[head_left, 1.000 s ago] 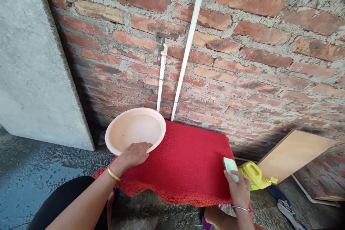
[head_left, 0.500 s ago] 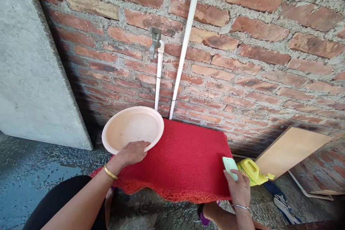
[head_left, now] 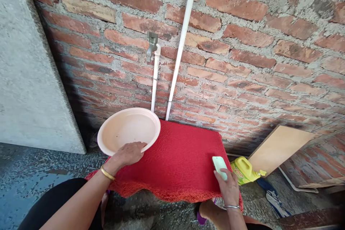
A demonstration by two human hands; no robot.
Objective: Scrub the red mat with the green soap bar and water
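A pale pink plastic basin (head_left: 128,126) is at the left end of a red cloth (head_left: 183,154), tilted toward me. My left hand (head_left: 129,153) is closed on its near rim, thumb side toward the inside. A few dark specks show in the bowl. On the right, my right hand (head_left: 228,184) holds a pale green scrub brush (head_left: 219,164) above the cloth's right end; its underside is hidden. The cloth is spread over a low flat surface, which it covers, and its fringed, wavy edge hangs down in front.
A brick wall (head_left: 239,61) rises behind, with a tap (head_left: 151,46) and white pipes (head_left: 181,39). At right stand a yellow jug (head_left: 244,170) and a leaning board (head_left: 281,147); slippers (head_left: 275,199) lie near. A concrete slab (head_left: 40,79) stands left, beside wet floor (head_left: 45,183).
The view has shifted slightly, so most things sit a little further left. My right hand has moved slightly left over the cloth with the brush; my left hand stays on the basin's rim.
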